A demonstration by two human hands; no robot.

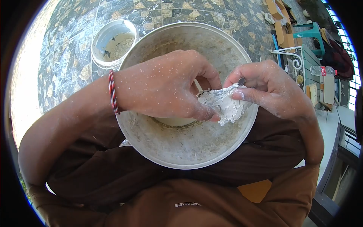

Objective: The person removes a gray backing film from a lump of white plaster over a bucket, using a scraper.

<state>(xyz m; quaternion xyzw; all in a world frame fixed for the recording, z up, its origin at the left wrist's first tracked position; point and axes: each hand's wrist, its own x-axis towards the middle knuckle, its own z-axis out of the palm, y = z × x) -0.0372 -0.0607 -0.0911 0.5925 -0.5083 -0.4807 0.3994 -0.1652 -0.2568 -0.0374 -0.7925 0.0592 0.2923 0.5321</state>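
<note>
"RAUSS" on brown shirt (185, 212), bottle label (323, 71) unreadable

The flaky lump (230, 108) is coloured white and patched with grey. The left hand (174, 85) is speckled with white. The cord bracelet (112, 92) is braided in red, black and white. The large bucket (185, 149) is toned greyish white and blotched with brown; the small bucket (95, 53) is coloured white. The floor tiles (204, 15) are patterned in grey and tan. The brown shirt (223, 208) is lettered in white.
</note>
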